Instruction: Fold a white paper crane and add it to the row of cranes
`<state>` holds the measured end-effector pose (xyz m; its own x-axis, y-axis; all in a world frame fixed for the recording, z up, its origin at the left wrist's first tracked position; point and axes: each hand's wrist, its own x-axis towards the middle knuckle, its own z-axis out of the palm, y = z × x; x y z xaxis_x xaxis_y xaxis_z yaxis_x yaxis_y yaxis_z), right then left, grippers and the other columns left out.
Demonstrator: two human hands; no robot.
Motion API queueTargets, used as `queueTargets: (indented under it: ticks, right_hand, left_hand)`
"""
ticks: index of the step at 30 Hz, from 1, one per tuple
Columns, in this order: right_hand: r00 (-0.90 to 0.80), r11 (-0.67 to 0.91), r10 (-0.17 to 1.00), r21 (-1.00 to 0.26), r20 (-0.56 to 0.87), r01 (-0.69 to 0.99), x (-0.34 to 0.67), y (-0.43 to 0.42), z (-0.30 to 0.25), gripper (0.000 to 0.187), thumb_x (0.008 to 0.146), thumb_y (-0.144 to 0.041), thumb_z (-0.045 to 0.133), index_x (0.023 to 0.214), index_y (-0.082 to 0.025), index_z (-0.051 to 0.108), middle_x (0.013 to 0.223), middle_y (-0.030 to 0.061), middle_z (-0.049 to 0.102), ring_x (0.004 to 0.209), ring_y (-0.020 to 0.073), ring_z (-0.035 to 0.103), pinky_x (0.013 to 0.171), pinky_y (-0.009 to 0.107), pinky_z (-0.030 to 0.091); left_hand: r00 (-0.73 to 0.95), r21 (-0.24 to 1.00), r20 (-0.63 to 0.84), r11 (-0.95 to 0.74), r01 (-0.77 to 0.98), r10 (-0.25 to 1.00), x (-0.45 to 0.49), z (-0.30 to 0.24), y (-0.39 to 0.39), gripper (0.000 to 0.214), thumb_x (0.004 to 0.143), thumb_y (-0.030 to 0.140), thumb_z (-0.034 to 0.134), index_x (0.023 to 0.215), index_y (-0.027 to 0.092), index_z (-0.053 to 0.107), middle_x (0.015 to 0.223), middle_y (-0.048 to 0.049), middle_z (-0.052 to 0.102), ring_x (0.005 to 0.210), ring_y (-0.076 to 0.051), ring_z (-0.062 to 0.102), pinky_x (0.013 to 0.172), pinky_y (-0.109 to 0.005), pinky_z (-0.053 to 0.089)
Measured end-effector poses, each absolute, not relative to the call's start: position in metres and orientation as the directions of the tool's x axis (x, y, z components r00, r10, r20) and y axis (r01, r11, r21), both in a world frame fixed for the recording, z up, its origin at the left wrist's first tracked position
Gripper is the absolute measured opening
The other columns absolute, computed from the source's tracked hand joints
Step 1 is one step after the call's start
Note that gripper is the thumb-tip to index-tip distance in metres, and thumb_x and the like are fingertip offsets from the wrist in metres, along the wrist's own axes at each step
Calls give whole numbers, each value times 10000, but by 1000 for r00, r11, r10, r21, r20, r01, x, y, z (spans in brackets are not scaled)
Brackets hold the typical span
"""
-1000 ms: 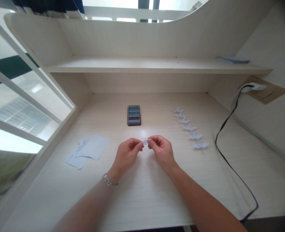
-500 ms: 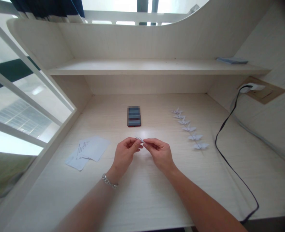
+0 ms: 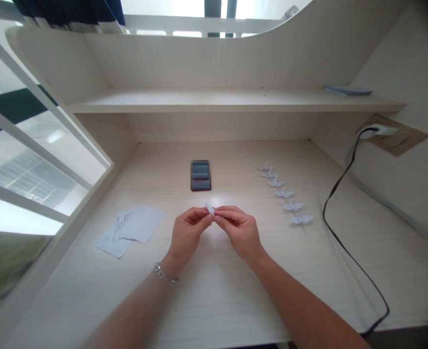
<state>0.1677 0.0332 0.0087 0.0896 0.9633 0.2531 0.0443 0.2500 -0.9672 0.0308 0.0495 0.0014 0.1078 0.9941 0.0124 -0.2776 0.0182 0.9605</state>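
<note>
Over the middle of a pale wooden desk [image 3: 214, 291], my left hand [image 3: 188, 232] and my right hand [image 3: 237, 230] meet fingertip to fingertip. Both pinch a small folded piece of white paper [image 3: 210, 209], which sticks up between the fingertips. A silver bracelet circles my left wrist. A row of several small white paper cranes [image 3: 284, 194] lies to the right of my hands, running diagonally from back to front.
A dark phone [image 3: 200, 175] lies flat behind my hands. Loose white paper sheets [image 3: 132, 228] lie at the left. A black cable [image 3: 348, 247] runs from a wall socket [image 3: 381, 131] down across the right side of the desk. A shelf [image 3: 235, 99] spans the back.
My hands have drawn closer together and turned the small paper piece; it now pokes up above the fingertips rather than lying flat between them.
</note>
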Motion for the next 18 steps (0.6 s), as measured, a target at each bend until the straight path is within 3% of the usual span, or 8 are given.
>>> queueTargets:
  ticks: [8, 18]
  right_hand:
    - [75, 233, 969, -972, 234, 23, 168, 34, 11, 116, 750, -243, 639, 832, -237, 721, 926, 56, 674, 890, 197, 625, 807, 340, 511]
    - [150, 276, 942, -948, 300, 161, 164, 30, 10, 146, 783, -251, 601, 873, -239, 716, 966, 51, 685, 907, 196, 627, 830, 348, 500]
  left_hand:
    - [55, 973, 48, -34, -228, 997, 32, 5, 48, 175, 658, 211, 719, 811, 138, 678, 925, -83, 699, 869, -193, 637, 831, -345, 491]
    - [-2, 991, 88, -88, -104, 996, 35, 9, 46, 215, 682, 233, 698, 873, 136, 687, 910, -79, 708, 851, -192, 652, 833, -338, 506]
